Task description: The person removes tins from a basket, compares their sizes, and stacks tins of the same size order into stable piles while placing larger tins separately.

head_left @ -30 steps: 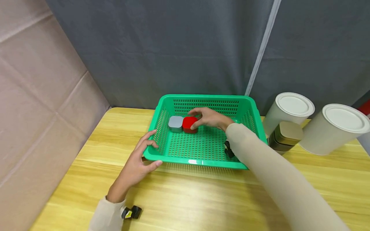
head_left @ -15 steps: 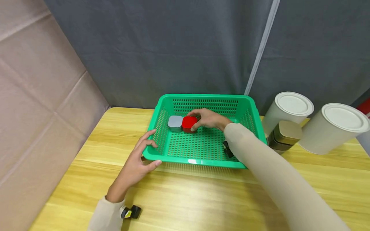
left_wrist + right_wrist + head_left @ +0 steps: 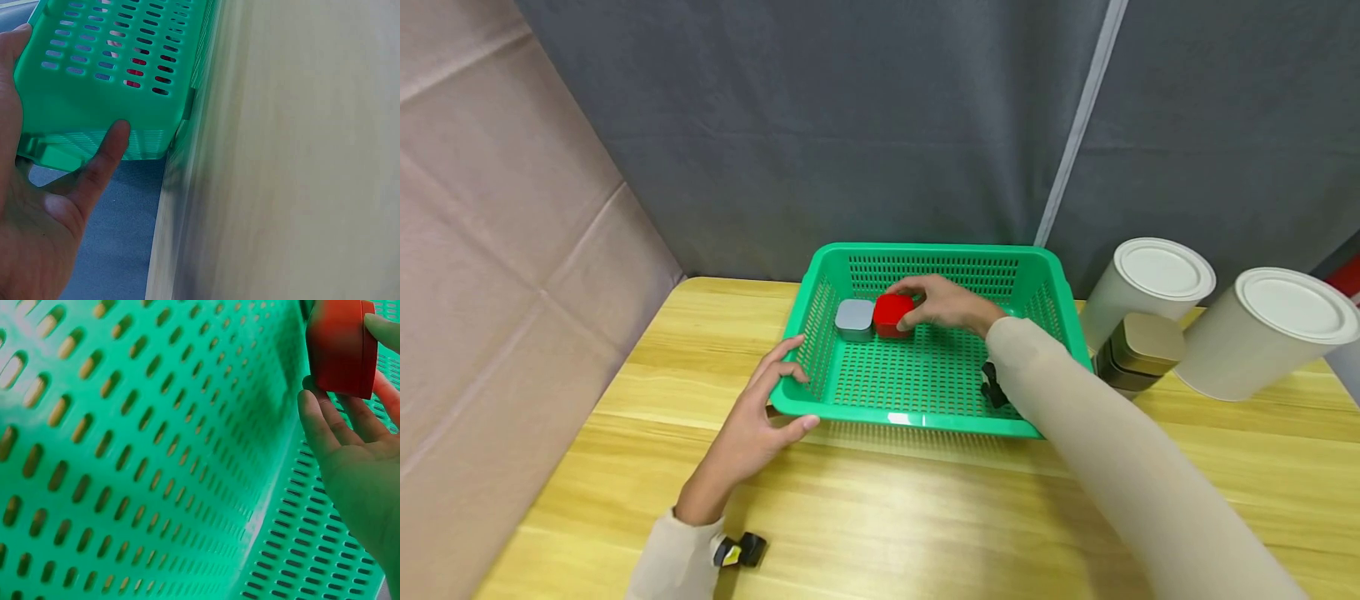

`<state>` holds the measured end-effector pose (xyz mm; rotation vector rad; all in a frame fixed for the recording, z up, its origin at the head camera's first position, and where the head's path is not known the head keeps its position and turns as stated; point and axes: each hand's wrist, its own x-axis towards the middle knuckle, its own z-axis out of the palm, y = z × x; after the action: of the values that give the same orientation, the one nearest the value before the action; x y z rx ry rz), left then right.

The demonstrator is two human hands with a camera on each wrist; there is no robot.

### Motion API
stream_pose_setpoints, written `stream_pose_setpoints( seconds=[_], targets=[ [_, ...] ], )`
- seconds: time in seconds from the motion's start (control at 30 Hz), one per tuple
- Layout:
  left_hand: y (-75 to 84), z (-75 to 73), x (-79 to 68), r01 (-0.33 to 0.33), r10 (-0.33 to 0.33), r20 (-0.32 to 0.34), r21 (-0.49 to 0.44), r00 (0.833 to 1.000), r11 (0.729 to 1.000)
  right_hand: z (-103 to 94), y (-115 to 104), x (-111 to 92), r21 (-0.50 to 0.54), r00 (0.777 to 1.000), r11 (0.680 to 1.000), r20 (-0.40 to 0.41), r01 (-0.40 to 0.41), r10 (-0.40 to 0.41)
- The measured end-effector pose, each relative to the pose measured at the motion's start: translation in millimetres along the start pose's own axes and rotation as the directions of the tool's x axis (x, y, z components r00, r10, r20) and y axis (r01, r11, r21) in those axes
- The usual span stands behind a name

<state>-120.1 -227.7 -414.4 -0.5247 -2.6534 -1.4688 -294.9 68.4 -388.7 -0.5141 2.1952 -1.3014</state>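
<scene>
My right hand [image 3: 943,302] reaches into the green basket [image 3: 917,423] and pinches a small red square tin [image 3: 891,315] between thumb and fingers. A lid seam shows on this tin in the right wrist view, where it appears tilted above the basket's slotted floor. Close to its left sits a matching grey tin [image 3: 854,318] on the basket floor. At the basket's front left corner, my left hand [image 3: 752,437] grips the rim, with fingers over the edge and thumb outside. One digit presses the slotted wall in the left wrist view.
Right of the basket are stacked gold and dark square tins [image 3: 1146,343]. Two large white lidded tubs [image 3: 1150,287] stand around them. A grey curtain [image 3: 850,125] hangs behind the wooden table [image 3: 910,517], and pinkish cloth [image 3: 512,250] borders its left side.
The red tin has risen slightly in my right hand, shifting up beside the grey tin. My left hand stays at the basket's corner.
</scene>
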Motion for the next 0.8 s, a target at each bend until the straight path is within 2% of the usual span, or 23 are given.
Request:
stream_pose_setpoints(
  seconds=[0.47, 0.8],
  targets=[
    [-1.5, -0.4, 0.7, 0.006, -0.006, 0.005, -0.005, 1.0, 1.0, -3.0, -17, -12, 0.149, 0.997, 0.986, -0.031, 0.069, -0.065],
    [-1.9, 0.0, 2.9, 0.013, -0.013, 0.004, 0.007, 1.0, 1.0, -8.7, -27, -28, 0.179, 0.994, 0.978, -0.061, 0.103, -0.094]
  ],
)
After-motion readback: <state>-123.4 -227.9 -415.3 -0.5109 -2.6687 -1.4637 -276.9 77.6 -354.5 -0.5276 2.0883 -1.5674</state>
